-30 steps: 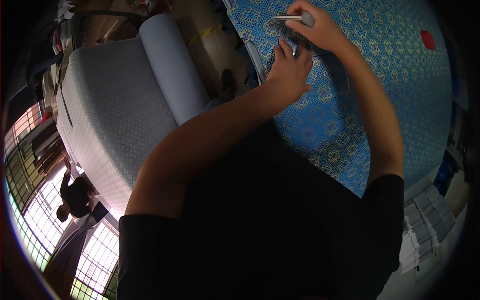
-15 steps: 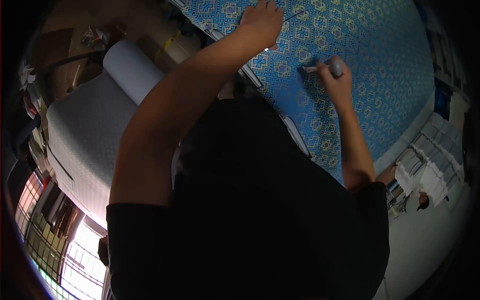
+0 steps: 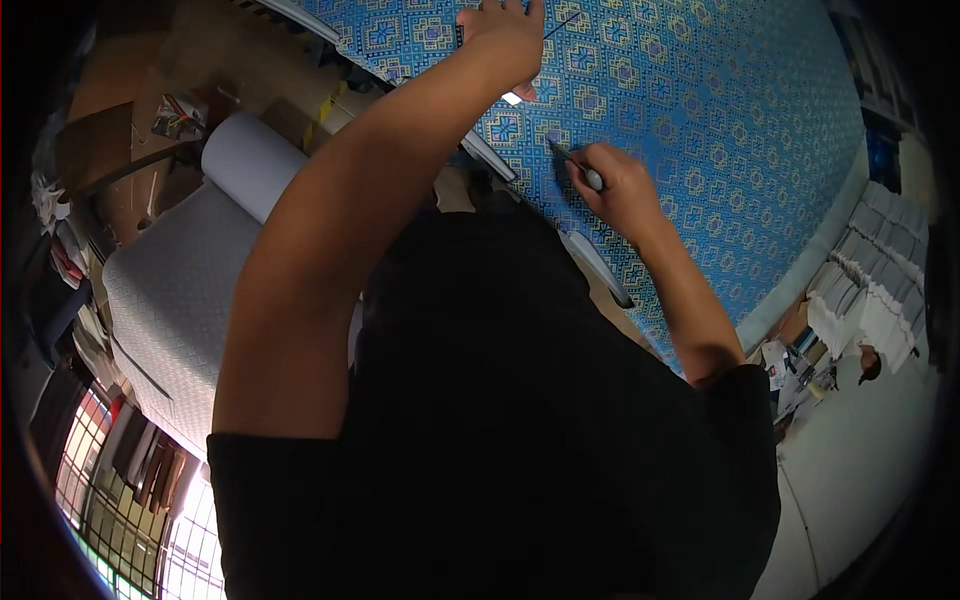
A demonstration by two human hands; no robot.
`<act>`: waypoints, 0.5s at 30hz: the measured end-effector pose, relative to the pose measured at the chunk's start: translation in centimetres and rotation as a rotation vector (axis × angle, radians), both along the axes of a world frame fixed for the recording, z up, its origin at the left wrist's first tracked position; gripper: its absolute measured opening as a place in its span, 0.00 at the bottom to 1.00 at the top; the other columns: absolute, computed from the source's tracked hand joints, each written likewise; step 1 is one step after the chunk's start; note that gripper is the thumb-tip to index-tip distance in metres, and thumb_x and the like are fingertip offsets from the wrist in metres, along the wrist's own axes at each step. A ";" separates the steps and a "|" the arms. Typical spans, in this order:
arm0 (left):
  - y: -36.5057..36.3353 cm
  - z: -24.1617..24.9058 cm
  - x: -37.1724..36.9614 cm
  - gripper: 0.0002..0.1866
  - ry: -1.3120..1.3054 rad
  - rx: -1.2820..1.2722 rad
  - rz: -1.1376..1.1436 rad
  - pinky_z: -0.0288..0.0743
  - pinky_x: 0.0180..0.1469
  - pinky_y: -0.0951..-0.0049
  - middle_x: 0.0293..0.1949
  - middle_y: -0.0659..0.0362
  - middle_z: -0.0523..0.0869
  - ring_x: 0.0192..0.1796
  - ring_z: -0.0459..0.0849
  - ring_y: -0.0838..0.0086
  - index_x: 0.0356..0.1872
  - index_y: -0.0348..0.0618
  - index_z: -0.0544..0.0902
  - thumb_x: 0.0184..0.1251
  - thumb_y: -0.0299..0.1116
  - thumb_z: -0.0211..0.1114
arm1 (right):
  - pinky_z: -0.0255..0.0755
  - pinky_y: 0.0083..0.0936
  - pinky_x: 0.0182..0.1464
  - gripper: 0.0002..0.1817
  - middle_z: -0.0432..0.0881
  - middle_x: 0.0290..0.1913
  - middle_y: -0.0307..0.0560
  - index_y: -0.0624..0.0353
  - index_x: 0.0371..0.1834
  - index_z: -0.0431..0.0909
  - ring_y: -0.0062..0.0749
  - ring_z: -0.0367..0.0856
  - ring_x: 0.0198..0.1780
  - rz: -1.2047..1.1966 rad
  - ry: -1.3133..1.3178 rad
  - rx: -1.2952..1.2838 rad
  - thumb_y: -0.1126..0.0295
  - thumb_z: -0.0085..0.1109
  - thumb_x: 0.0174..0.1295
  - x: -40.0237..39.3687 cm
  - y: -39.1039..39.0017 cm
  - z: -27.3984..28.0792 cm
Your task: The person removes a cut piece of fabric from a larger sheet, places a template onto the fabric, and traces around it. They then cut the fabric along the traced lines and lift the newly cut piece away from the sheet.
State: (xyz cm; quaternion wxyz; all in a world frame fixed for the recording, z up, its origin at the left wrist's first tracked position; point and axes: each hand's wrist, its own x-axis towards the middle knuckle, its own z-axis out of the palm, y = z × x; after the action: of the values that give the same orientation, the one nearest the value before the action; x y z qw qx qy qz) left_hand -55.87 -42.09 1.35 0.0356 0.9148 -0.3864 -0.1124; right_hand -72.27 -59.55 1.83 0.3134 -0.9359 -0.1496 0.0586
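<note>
My left hand [image 3: 505, 45] lies on the blue patterned fabric [image 3: 690, 110] at the top of the view, fingers spread, their tips near the frame edge. A thin dark rod [image 3: 563, 24] juts out to the right of this hand, and a small bright white piece [image 3: 512, 98] shows beside its thumb. My right hand [image 3: 620, 190] is closed around a grey-handled tool [image 3: 593, 180] over the fabric, lower and to the right of the left hand. The tool's thin dark tip points up and left, close over the cloth; its exact kind is unclear.
Metal strips [image 3: 488, 155] run along the fabric's near edge. To the left stand a roll of grey material [image 3: 250, 165] and a quilted grey surface [image 3: 180, 290]. Stacked pale bundles [image 3: 870, 260] and a person's head [image 3: 870, 362] appear at the right. A barred window [image 3: 110, 470] is lower left.
My right hand has moved left and slightly down across the fabric with the tool, turning it so its tip points up-left. My left hand stays on the cloth; the view has shifted slightly.
</note>
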 end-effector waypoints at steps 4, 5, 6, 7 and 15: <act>-0.1 -0.3 0.2 0.48 0.009 -0.001 -0.020 0.80 0.59 0.52 0.66 0.49 0.79 0.65 0.80 0.53 0.74 0.46 0.70 0.51 0.42 0.85 | 0.79 0.38 0.35 0.07 0.84 0.33 0.48 0.58 0.37 0.80 0.47 0.86 0.34 -0.016 -0.018 -0.043 0.74 0.71 0.63 -0.4 0.6 0.2; 0.0 -0.3 0.2 0.48 0.011 0.000 -0.025 0.80 0.59 0.52 0.66 0.49 0.79 0.65 0.80 0.53 0.74 0.46 0.70 0.51 0.42 0.85 | 0.78 0.38 0.35 0.08 0.84 0.33 0.49 0.57 0.37 0.79 0.47 0.86 0.34 -0.030 -0.031 -0.073 0.74 0.71 0.63 -0.4 0.9 0.4; -0.1 -0.2 -0.1 0.48 0.012 0.001 -0.030 0.80 0.59 0.52 0.66 0.49 0.79 0.65 0.80 0.53 0.74 0.46 0.70 0.51 0.42 0.85 | 0.78 0.38 0.34 0.08 0.84 0.33 0.49 0.57 0.38 0.78 0.47 0.86 0.33 -0.042 -0.044 -0.103 0.74 0.70 0.63 -0.4 1.1 0.5; -0.1 -0.4 0.4 0.48 0.015 0.002 -0.034 0.80 0.59 0.52 0.65 0.49 0.79 0.65 0.80 0.53 0.74 0.46 0.70 0.51 0.42 0.85 | 0.78 0.38 0.34 0.08 0.84 0.33 0.49 0.57 0.38 0.78 0.47 0.86 0.33 -0.044 -0.044 -0.101 0.74 0.70 0.63 -0.5 1.2 0.6; -0.4 -0.6 0.7 0.48 0.030 -0.002 -0.069 0.81 0.58 0.52 0.64 0.49 0.80 0.64 0.81 0.53 0.74 0.45 0.70 0.51 0.41 0.85 | 0.79 0.40 0.34 0.09 0.85 0.35 0.52 0.57 0.38 0.75 0.51 0.87 0.34 -0.102 0.071 -0.045 0.77 0.68 0.61 -0.6 1.7 0.8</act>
State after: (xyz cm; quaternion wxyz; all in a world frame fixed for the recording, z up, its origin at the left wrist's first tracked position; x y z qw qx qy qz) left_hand -55.12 -42.52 0.72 0.0385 0.8990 -0.4175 -0.1269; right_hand -72.83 -57.82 2.67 0.3001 -0.9464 -0.0894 0.0791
